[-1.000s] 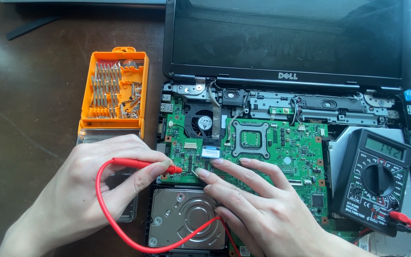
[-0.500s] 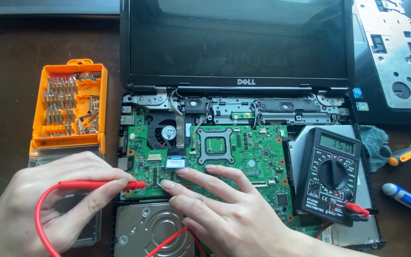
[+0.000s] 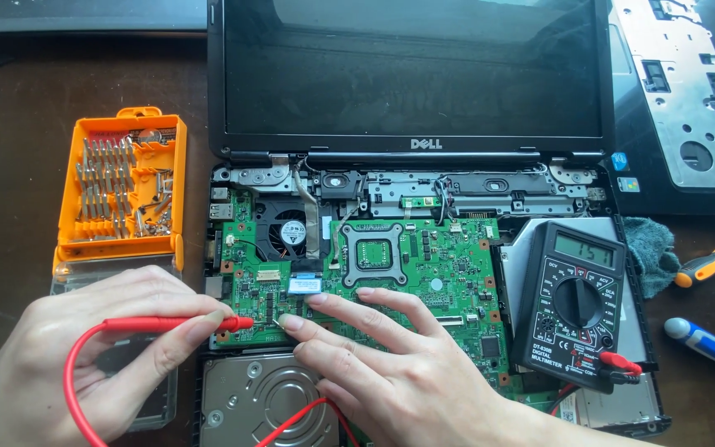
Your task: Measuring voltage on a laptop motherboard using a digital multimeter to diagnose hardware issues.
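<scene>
The left hand (image 3: 93,348), at 8 o'clock in the view, grips a red probe (image 3: 179,324) between thumb and fingers, closed around its shaft. The probe lies level, pointing toward 3 o'clock, and its tip sits on the green board (image 3: 424,273) at the board's 8 o'clock corner. A red lead (image 3: 72,389) loops from the probe's back end down under the palm.

The right hand (image 3: 407,372), at 6 o'clock, rests on the board with fingers stretched toward 10 o'clock. Its fingertips (image 3: 291,323) lie just beside the probe tip, at the tip's 3 o'clock. Whether this hand holds a second probe cannot be told; nothing shows between the fingers.

A silver drive (image 3: 250,397) lies at 6 o'clock of the board, partly under the right hand, with red wire crossing it. The fan (image 3: 287,228) sits at 11 o'clock of the board, the square socket (image 3: 372,252) near its centre. A black meter (image 3: 577,302) lies at 3 o'clock of the board, with a red plug at its lower edge. The orange bit case (image 3: 122,186) stands open at 10 o'clock of the left hand. The dark screen (image 3: 407,74) is upright at 12 o'clock. Two screwdrivers (image 3: 705,269) lie at far 3 o'clock.
</scene>
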